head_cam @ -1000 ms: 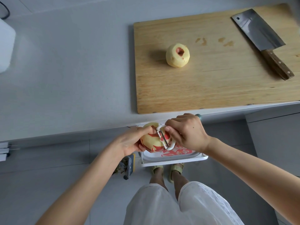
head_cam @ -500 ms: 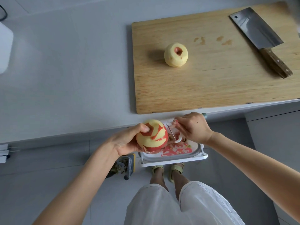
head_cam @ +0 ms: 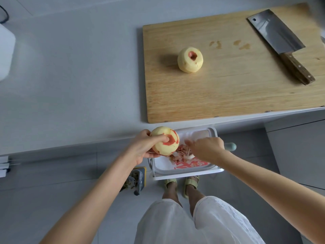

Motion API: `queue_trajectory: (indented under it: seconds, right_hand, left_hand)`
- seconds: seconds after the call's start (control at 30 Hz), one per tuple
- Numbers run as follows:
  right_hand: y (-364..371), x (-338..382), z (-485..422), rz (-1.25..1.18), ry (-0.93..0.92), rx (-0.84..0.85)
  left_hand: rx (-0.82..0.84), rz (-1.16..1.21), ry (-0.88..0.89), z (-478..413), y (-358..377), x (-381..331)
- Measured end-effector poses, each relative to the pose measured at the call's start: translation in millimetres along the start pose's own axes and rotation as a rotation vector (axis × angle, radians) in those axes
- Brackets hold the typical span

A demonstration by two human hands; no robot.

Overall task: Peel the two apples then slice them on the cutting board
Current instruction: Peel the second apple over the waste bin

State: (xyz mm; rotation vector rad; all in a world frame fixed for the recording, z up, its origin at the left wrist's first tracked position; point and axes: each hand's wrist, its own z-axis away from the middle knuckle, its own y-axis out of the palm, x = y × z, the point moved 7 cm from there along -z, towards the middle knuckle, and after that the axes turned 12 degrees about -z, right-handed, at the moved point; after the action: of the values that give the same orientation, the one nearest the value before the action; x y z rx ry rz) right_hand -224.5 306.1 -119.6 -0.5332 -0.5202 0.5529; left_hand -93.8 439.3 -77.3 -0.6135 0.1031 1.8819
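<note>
Right grip (head_cam: pixel 207 148), closed round the peeler (head_cam: pixel 230 146), has swung off the half-peeled apple (head_cam: pixel 167 147) over the peel tray (head_cam: pixel 213 132); left grip (head_cam: pixel 142 148) clasps it. More peeling remains.

Cutting board (head_cam: pixel 228 95) at counter's (head_cam: pixel 70 76) front right, peeled apple (head_cam: pixel 190 60) on its left half, cleaver (head_cam: pixel 279 43) at its far right corner, bin (head_cam: pixel 213 133) of peels (head_cam: pixel 182 157) below counter's front edge, second apple (head_cam: pixel 164 143) above bin's left rim

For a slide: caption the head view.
Left hand holds a partly peeled red apple, right hand a teal-handled peeler, over a white tray; pale peeled apple on wooden board.
</note>
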Motion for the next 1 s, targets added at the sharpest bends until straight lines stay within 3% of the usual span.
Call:
queue_trajectory:
  seconds: [0.07, 0.13, 0.23, 0.37, 0.53, 0.8, 1.0]
  right_hand:
    - [-19, 5, 7, 0.011, -0.106, -0.32]
    - [-34, 5, 17, -0.133, -0.177, -0.501]
    - [-51, 15, 37, -0.228, -0.35, -0.686]
    - [-61, 42, 63, -0.106, -0.683, -0.854]
    - [-66, 63, 72, 0.023, -0.855, -0.902]
    - [-68, 63, 64, -0.097, -0.998, -0.734]
    - [-71, 46, 45, -0.113, -0.991, -0.709]
  left_hand:
    - [-0.012, 0.011, 0.003, 1, 1, 1]
    - [-0.018, 0.028, 0.004, 1, 2, 3]
    - [0.005, 0.071, -0.002, 3, 4, 5]
    - [0.099, 0.137, 0.003, 8, 11, 4]
    - [0.139, 0.085, 0.026, 13, 15, 2]
    - [0.16, -0.018, 0.046, 16, 14, 1]
    - [0.337, -0.015, 0.009, 29, 16, 2]
